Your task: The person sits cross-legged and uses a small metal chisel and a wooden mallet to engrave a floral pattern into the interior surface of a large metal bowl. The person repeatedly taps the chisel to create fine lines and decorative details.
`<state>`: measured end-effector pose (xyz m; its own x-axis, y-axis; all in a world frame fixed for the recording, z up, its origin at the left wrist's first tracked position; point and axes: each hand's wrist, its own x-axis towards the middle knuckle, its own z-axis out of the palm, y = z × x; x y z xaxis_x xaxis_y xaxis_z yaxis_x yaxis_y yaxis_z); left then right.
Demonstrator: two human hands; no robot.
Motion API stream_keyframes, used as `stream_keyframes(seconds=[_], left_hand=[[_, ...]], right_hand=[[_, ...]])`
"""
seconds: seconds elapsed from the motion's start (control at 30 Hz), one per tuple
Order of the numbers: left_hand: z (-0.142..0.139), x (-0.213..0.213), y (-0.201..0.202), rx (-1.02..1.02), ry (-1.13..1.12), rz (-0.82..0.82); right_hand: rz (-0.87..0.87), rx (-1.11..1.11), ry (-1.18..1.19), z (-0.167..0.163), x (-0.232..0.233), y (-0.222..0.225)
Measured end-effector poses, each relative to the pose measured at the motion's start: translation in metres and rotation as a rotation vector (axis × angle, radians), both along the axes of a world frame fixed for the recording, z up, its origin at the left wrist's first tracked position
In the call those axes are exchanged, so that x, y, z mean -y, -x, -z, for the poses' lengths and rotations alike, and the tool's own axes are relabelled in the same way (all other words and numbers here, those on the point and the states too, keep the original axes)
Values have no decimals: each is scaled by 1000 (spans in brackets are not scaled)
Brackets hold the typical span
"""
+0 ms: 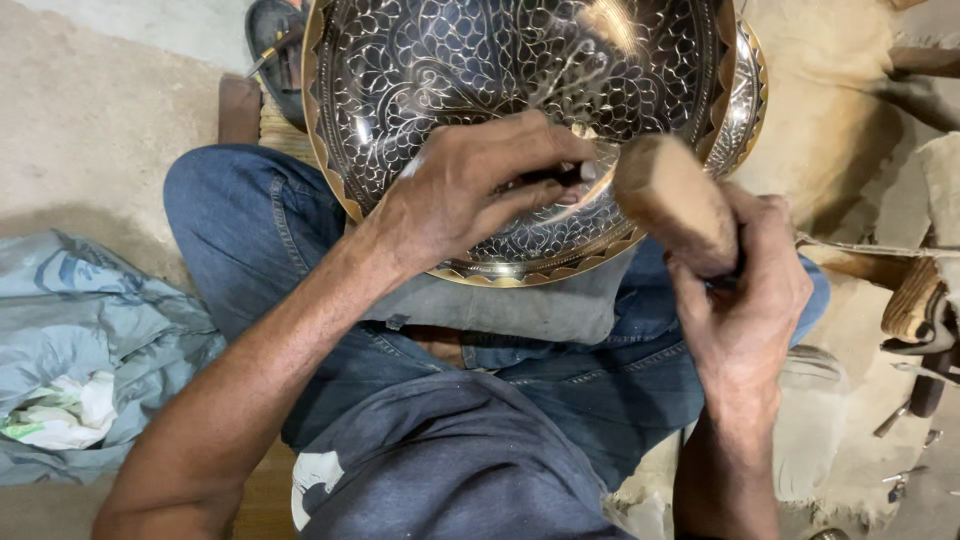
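A large round metal bowl [440, 60] with a dark floral engraved pattern and a brass scalloped rim rests on my lap, on a grey cloth pad [520, 305]. My left hand [470, 185] lies on the bowl's lower inside, its fingers pinched shut around a thin metal chisel [585, 172] whose tip touches the engraved surface. My right hand [745, 295], just right of the rim, grips a wooden mallet [675, 205]. The mallet's rounded head is blurred and sits close beside the chisel's end.
I sit in blue jeans [250, 225] on a low wooden seat. A crumpled grey-blue cloth [90, 340] lies on the floor at left. Tools with wooden handles [915, 300] lie at right. A sandal [275, 45] sits behind the bowl.
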<state>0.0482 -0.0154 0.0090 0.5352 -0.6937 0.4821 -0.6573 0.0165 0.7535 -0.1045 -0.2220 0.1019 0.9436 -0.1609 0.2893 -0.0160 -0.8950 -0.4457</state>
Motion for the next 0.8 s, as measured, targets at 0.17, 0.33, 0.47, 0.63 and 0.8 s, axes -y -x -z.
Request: stream_keyframes(seconds=[0.17, 0.33, 0.47, 0.63, 0.8], left_hand=[[3, 3, -3, 66, 53, 39], [2, -1, -7, 25, 30, 16], [0, -2, -6, -15, 53, 39], [-1, -2, -4, -34, 53, 36], [-1, -5, -2, 18, 53, -7]], right_hand=[[-68, 10, 79, -12, -9, -2], [-47, 12, 102, -19, -16, -5], [-27, 16, 134, -20, -16, -8], [8, 24, 276, -14, -4, -3], [139, 227, -447, 3, 6, -2]])
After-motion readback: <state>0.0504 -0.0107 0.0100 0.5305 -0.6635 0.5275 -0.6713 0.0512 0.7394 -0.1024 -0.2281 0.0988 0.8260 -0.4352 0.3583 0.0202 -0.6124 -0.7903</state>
